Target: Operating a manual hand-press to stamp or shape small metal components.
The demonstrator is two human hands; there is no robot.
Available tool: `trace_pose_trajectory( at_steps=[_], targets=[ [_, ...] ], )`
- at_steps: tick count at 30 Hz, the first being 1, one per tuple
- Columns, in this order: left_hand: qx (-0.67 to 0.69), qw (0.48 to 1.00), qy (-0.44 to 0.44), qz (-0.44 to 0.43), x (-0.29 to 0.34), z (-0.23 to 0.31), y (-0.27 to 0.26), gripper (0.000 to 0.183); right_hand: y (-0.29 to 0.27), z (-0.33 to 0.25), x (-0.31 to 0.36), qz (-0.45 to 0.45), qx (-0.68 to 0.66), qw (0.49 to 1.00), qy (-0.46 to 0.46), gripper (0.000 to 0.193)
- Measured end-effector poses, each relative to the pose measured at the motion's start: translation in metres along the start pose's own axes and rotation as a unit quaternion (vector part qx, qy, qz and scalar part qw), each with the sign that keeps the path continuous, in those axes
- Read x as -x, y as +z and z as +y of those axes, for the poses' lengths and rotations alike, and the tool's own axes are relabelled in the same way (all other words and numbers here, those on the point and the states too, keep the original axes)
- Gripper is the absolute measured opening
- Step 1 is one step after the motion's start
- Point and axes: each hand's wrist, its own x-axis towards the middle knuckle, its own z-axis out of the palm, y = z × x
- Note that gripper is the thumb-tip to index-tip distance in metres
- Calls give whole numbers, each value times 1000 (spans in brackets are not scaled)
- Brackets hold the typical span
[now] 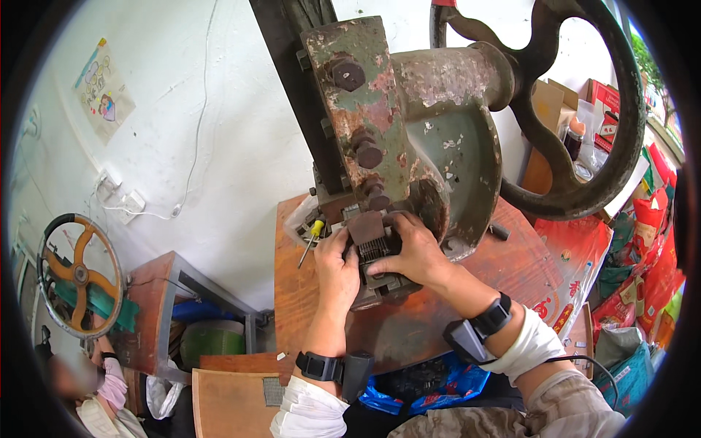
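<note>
Both my hands work low at the front of an old green hand press (347, 102) with peeling paint. Under its ram sits a brownish metal block (366, 226), and below that a dark comb-like metal piece (374, 249) with thin parallel slots. My left hand (337, 271) closes on the piece's left side, thumb and fingers drawn together. From the right, my right hand (415, 252) curls round it, thumb along the front edge and fingertips behind. Partly hidden by my fingers, the piece rests over the press bed (387, 286). A yellow-handled screwdriver (317, 228) lies left of the press.
A large spoked handwheel (544, 109) rises at the right. The press stands on a wooden table (299, 321). Below its front edge hangs a blue bag (467, 376) of dark pieces. Red packages (646, 219) crowd the right. At far left, another person (95, 387) sits by a second wheel (80, 274).
</note>
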Motion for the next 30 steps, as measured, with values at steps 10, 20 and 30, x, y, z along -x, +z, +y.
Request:
trace_pose_trajectory(
  at_steps=[10, 20, 30],
  targets=[
    [23, 997, -49, -56, 2, -9, 0, 39, -2, 15, -1, -42, -115, 991, 53, 65],
    [55, 996, -49, -49, 5, 4, 1, 37, -27, 6, 3, -79, -189, 976, 70, 56],
    [6, 997, -43, -68, 6, 8, -3, 36, -17, 14, -3, -33, 90, 990, -103, 25]
  ],
)
